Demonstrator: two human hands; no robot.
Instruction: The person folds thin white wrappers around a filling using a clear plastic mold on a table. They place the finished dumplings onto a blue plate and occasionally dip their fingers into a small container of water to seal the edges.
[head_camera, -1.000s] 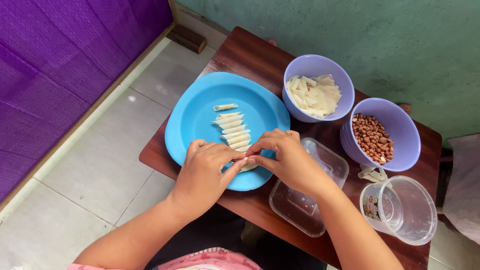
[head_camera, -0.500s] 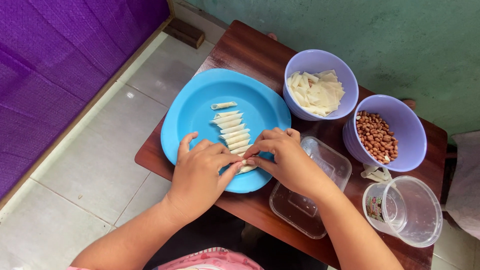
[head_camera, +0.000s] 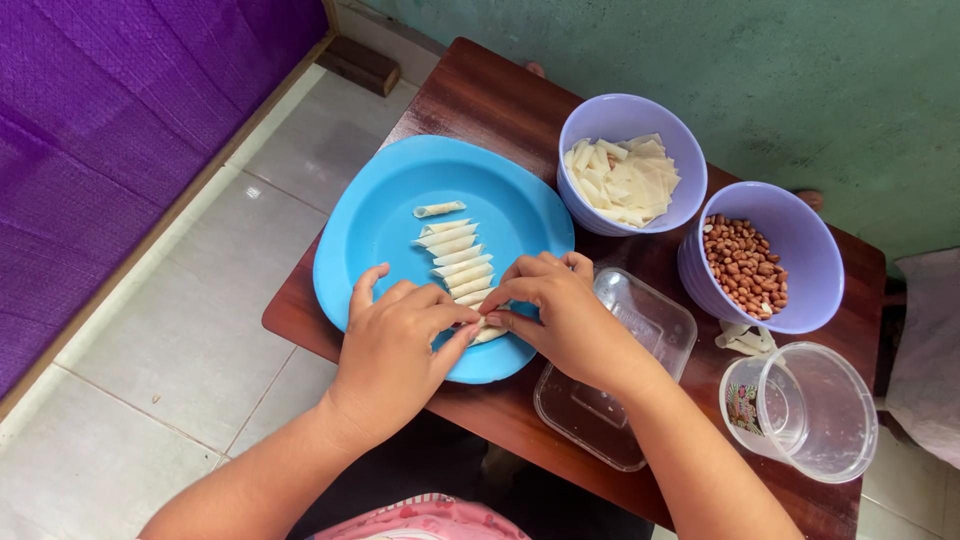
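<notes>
A round blue plate (head_camera: 390, 205) lies on a small dark wooden table (head_camera: 480, 95). On it is a row of several thin rolled pastry pieces (head_camera: 455, 255). My left hand (head_camera: 395, 350) and my right hand (head_camera: 565, 320) meet over the plate's near edge, fingertips pinched together on a small pastry roll (head_camera: 487, 332) at the end of the row. Most of that piece is hidden by my fingers.
A purple bowl of cut pastry squares (head_camera: 625, 180) and a purple bowl of peanuts (head_camera: 745, 265) stand at the right. A clear rectangular container (head_camera: 640, 320) and a clear round tub (head_camera: 810, 410) sit nearer me. Tiled floor lies left; a green wall is behind.
Both hands have stayed pinched together over the plate's near edge, with only slight finger movement. The camera has shifted a little.
</notes>
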